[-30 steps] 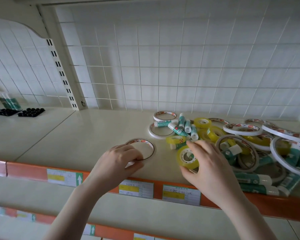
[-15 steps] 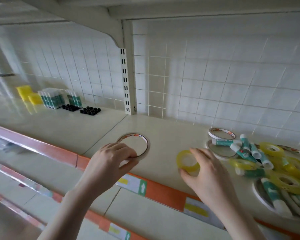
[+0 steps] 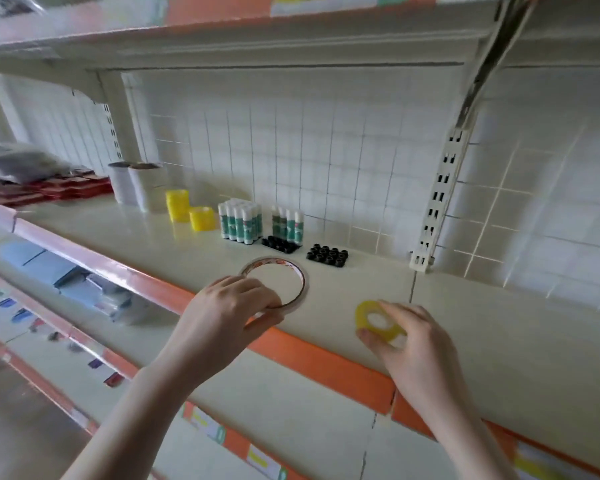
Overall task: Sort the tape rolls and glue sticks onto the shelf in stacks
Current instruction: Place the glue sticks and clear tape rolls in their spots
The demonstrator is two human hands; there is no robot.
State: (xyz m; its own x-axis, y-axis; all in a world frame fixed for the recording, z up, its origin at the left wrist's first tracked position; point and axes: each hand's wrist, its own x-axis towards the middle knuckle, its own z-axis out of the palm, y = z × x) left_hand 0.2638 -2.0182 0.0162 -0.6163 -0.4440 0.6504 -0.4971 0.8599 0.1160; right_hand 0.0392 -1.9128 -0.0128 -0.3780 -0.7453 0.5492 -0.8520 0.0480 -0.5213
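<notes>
Left hand (image 3: pixel 229 306) gripping large thin tape ring (image 3: pixel 274 284) at its near edge, fingers curled over rim, thumb under; ring flat, just above or on shelf (image 3: pixel 465 323), cannot tell which. Right hand (image 3: pixel 409 344) pinching small yellow tape roll (image 3: pixel 373 320) between thumb and fingers, roll tilted toward camera, near shelf front edge. Both grips closed on their tape. Far left on shelf: two yellow roll stacks (image 3: pixel 187 209), one taller, one shorter, just beside each other. Right of those: glue sticks (image 3: pixel 239 221) standing upright in two tight groups. Near the sticks: two black trays (image 3: pixel 326 255), side by side. Further left: white cylinders (image 3: pixel 136 188), then red packs (image 3: pixel 66 188), blurred. White tiled wall (image 3: pixel 326 168) behind, slotted upright (image 3: pixel 437 202) at right. Orange strip (image 3: pixel 326 365) along shelf front.
</notes>
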